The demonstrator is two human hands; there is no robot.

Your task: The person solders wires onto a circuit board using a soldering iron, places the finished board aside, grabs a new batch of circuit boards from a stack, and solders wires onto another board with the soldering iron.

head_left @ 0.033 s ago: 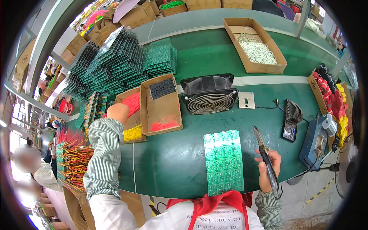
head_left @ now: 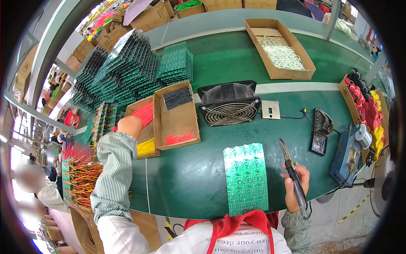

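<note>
My left hand [head_left: 129, 125] reaches far left into a flat cardboard box [head_left: 146, 142] of red wires [head_left: 146, 113] and yellow wires [head_left: 146, 147]. Its fingers curl down at the red bundle, and the grip is hidden. My right hand [head_left: 294, 186] holds a soldering iron [head_left: 292, 169] by the handle, tip pointing away from me. To the left of that hand, a green circuit board panel [head_left: 246, 178] lies flat at the near table edge. A second box [head_left: 179, 122] beside my left hand holds black and red wire pieces.
A black fan [head_left: 230, 103] stands mid-table on the green table [head_left: 190, 178]. Stacks of circuit boards [head_left: 135, 67] fill the far left. A box of white rings [head_left: 281, 48] sits at the back. A blue soldering station [head_left: 347, 154] and iron stand [head_left: 321, 131] are on the right. Another person [head_left: 29, 178] sits left.
</note>
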